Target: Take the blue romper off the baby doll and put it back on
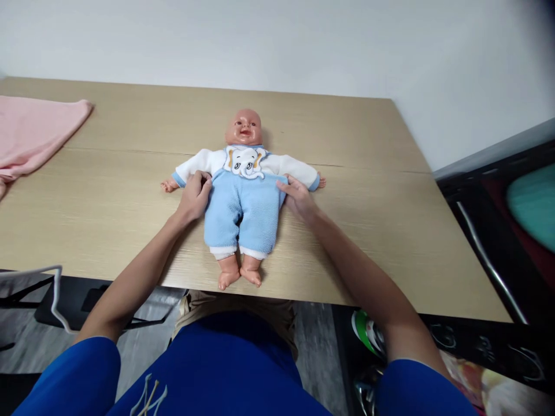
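A baby doll (244,128) lies on its back on the wooden table, arms spread and bare feet toward me. It wears a white top with blue cuffs and an elephant face on the chest, plus fuzzy light blue pants (223,208) with white hems. My left hand (196,193) pinches the waistband at one side of the pants. On the opposite side, my right hand (298,195) grips the waistband between thumb and fingers, pulling that corner slightly outward. Parts of the fingers of both hands are hidden by the cloth.
A pink cloth (37,136) lies at the table's left end. The wooden table (368,231) meets a white wall at the back. Beyond its right edge are a black frame (485,231) and a teal rounded object (535,205). A white metal bar (56,294) stands at lower left.
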Demonstrator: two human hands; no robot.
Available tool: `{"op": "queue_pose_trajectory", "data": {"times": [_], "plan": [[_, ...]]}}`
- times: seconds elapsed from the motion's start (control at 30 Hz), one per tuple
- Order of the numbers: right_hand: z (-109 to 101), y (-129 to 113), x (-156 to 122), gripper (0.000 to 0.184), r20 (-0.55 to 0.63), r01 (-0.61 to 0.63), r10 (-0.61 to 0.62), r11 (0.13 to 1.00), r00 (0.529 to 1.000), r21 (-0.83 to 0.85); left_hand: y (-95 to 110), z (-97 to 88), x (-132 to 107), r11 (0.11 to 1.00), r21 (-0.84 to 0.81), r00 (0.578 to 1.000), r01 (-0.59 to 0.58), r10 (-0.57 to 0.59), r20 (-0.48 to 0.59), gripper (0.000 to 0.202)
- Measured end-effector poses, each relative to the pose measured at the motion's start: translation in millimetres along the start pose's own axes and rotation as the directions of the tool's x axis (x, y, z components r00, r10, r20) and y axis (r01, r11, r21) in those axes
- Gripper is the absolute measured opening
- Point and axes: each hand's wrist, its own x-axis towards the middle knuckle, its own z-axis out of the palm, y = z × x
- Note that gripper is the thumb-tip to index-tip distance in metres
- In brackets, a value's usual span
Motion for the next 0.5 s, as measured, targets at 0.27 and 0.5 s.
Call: {"op": "queue_pose_trajectory", "data": {"times": [0.27, 0.5], "plan": [[7.6, 10.2, 2.1, 0.067, -0.092, 0.02, -0.014, 0.998, 0.996, 0.06, -8.0, -3.1, 10.9, 0.929, -0.317, 0.979, 0.188, -0.151, 0.138, 0.015], [9.2, 4.1, -24.1, 0.053, -0.284, 0.21, -0.45, 0.773, 0.846, -0.599, -4.0, 2.2, 3.9, 0.997, -0.071, 0.997, 0.017, -0.022, -0.077, 0.006]]}}
